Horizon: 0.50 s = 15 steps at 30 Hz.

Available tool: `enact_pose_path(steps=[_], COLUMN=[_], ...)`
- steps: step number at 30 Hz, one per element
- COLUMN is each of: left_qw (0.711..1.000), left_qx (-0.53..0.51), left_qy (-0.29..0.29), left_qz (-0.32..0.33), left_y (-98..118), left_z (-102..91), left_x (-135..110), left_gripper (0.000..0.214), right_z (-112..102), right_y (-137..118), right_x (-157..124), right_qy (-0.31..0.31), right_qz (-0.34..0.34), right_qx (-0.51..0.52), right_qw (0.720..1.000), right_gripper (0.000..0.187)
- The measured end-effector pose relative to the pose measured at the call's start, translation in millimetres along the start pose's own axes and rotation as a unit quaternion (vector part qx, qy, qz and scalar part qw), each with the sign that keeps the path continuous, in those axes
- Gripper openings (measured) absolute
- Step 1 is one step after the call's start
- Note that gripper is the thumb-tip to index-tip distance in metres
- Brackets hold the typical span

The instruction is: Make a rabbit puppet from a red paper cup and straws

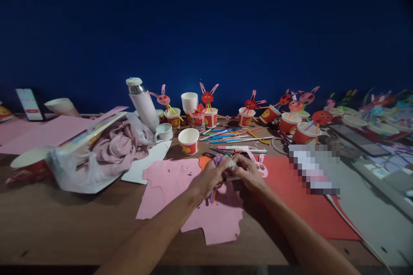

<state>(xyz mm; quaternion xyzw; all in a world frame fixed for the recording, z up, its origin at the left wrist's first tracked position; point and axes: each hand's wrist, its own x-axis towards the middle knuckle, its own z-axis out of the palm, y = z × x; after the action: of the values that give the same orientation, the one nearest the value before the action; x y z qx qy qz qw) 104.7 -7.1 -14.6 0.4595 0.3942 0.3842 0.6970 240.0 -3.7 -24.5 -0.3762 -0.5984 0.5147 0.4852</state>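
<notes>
My left hand point(209, 177) is closed around thin purple and orange sticks point(212, 196), which poke out above and below the fingers. Close beside it, my right hand point(250, 174) pinches a small pale piece point(232, 163) at the left fingertips; its kind is unclear. Both hands are over a cut-up pink sheet point(174, 189). A pink rabbit-head cutout point(263, 169) lies just beyond my right hand, partly hidden by it. Scissors point(221, 151) and capped pens point(237, 148) lie behind the hands. An orange paper piece point(203, 162) shows by my left hand.
Red-and-white paper cups point(189, 141), several holding paper animal figures point(209, 96), line the back. Coloured sticks point(232, 135) lie before them. A flask point(143, 105), mug point(164, 132) and plastic bag point(87, 167) stand left; red paper point(300, 206) and a cable point(350, 221) lie right.
</notes>
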Motion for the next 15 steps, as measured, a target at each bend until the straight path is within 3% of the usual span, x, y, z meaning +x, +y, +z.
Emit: enact_pose_path(steps=[5,10,15], left_qw=[1.0,0.994,0.996], left_qx=[-0.023,-0.091,-0.064], left_qy=[0.012,0.037,0.054], left_qz=[-0.012,-0.045,0.018], left_y=[0.6,7.7,14.8], left_z=[0.9,5.0,2.9], left_x=[0.9,-0.4,-3.3], left_gripper=[0.04,0.044,0.042], right_z=[-0.3,-6.5,-10.6], right_y=[1.2,-5.8,-13.3], right_x=[-1.5,-1.7,-0.3], right_qy=[0.019,-0.03,0.036], right_qz=[-0.001,-0.019,-0.106], right_qx=[-0.007,0.001,-0.156], right_qw=[1.0,0.999,0.981], right_gripper=[0.021,0.015,0.013])
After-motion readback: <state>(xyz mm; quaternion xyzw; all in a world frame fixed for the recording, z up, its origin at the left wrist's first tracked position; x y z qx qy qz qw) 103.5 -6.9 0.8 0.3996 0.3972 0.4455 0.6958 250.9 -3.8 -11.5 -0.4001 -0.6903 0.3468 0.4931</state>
